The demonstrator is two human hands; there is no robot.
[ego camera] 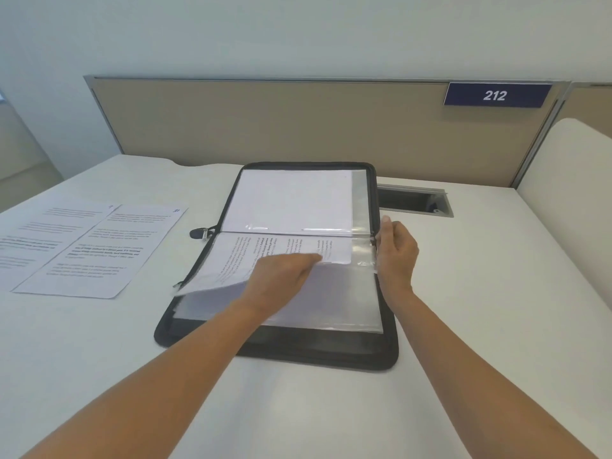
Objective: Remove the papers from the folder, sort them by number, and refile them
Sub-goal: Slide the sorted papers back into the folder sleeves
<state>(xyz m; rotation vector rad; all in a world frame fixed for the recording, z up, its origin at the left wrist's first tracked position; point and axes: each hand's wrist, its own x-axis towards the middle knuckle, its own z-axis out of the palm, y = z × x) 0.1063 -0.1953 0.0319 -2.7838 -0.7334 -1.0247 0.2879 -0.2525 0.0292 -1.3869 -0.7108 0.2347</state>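
The left hand's (284, 271) fingers lie stretched and together on a printed sheet (245, 260) in the open zip folder (275, 349); whether the thumb pinches beneath, I cannot tell. The right hand (395, 256) has its fingers curled on the clear sleeve's (362, 256) right edge, steadying it. This looks like the removal step: the next move calls for drawing the sheet free without creasing it, then laying it by the two loose sheets (89, 246) on the desk (298, 409), well left. Their blue corner marks are too small to read. A blue sign (495, 95) reads "212".
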